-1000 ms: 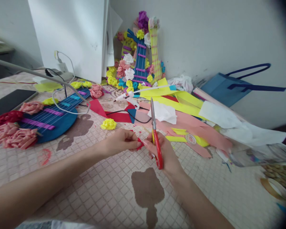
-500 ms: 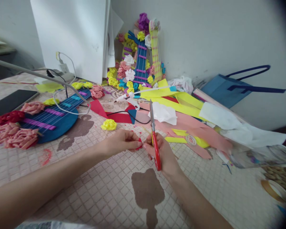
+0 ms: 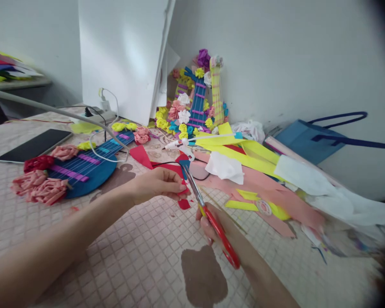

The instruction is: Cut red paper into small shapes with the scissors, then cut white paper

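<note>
My left hand (image 3: pixel 160 185) pinches a small piece of red crepe paper (image 3: pixel 184 188) between thumb and fingertips. Another red scrap (image 3: pixel 184 204) shows just below those fingers; whether it joins the held piece I cannot tell. In my right hand (image 3: pixel 223 222) are scissors (image 3: pixel 218 229) with red handles, their metal blades pointing up and to the left, close to the red paper. The blades look nearly closed. Beyond the hands lie a white hot glue gun (image 3: pixel 182 147) and a red paper strip (image 3: pixel 141 157).
A blue paper guitar (image 3: pixel 98 174) with pink and red paper flowers lies left, beside a dark tablet (image 3: pixel 35 145). Decorated guitars (image 3: pixel 198 100) lean at the back. Yellow strips (image 3: pixel 244 152), pink paper (image 3: pixel 276 192) and a blue bag (image 3: pixel 308 139) are right. A white cable (image 3: pixel 51 100) crosses the left.
My right hand has moved away from the red paper, and the scissors now tilt leftward. My left hand still pinches the red paper. The view has shifted, and the yellow paper flower is hidden.
</note>
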A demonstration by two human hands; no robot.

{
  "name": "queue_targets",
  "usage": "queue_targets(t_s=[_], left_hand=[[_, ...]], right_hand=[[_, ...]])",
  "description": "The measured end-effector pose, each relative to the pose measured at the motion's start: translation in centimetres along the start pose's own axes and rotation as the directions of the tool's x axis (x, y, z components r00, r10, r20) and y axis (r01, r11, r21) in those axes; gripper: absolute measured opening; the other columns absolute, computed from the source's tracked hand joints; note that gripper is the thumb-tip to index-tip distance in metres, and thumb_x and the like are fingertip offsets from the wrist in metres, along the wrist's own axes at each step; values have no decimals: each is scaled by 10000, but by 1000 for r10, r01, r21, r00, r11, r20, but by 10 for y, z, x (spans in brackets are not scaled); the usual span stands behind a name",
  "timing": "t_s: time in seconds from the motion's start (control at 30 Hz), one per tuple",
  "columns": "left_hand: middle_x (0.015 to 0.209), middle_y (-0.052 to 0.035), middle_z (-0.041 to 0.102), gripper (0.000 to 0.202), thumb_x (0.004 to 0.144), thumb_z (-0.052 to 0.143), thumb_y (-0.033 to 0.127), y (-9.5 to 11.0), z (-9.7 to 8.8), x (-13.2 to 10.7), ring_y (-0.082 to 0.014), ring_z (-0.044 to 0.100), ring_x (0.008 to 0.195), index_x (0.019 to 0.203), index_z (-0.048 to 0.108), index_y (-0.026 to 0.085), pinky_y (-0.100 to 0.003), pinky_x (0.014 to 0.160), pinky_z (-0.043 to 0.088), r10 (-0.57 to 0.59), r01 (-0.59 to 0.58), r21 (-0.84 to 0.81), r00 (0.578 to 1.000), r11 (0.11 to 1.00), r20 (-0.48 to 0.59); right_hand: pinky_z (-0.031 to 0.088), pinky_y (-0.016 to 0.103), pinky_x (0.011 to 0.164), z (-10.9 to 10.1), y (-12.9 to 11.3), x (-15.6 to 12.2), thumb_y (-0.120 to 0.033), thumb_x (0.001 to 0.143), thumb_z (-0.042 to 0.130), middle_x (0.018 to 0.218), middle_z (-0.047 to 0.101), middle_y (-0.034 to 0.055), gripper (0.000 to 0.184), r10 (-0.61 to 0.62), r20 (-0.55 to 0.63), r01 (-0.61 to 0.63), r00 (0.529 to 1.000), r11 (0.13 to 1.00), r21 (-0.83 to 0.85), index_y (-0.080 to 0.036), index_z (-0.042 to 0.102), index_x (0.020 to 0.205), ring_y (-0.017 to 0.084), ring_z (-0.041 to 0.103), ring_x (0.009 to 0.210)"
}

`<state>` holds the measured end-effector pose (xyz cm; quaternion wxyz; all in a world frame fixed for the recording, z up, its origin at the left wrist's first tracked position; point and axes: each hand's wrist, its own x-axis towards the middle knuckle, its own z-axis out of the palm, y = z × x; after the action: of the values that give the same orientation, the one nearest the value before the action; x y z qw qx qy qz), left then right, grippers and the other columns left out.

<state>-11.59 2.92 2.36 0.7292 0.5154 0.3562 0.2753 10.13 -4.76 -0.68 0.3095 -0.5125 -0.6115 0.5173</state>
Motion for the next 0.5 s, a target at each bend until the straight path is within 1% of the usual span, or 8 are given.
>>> queue_targets(t_s=[0.1,0.2,0.3,0.5], left_hand=[[752,-38,731,207,699,781,275,1,-5,0,-133,685,739,718,645,120,-281,762,531,16,-16,-19,1000,1000,-6],[760,-46,735,216,697,784,286,1,-7,1,-139,691,747,727,647,121,-276,753,534,15,-15,-26,1000,1000,-1],[747,-41,735,216,700,782,288,1,-8,0,-134,691,739,721,640,127,-259,728,534,9,-9,-30,1000,1000,7],[729,-32,739,177,696,778,252,3,-8,0,-130,694,720,715,653,129,-259,716,546,3,-2,-50,1000,999,12]], right_hand=[[369,223,484,1,-6,-4,-371,812,604,616,468,-50,182,33,41,-32,999,999,-18,-210,529,771,105,427,531],[369,224,486,1,-11,-6,-429,799,631,637,471,-45,238,25,62,-23,998,999,-39,-211,536,794,111,432,548],[369,229,482,1,-10,-7,-483,817,600,635,464,-41,284,21,83,-18,996,999,-40,-211,529,776,119,425,552],[378,222,513,-3,-1,-7,-439,862,578,697,467,-40,223,27,114,-14,993,993,-115,-224,519,866,123,454,603]])
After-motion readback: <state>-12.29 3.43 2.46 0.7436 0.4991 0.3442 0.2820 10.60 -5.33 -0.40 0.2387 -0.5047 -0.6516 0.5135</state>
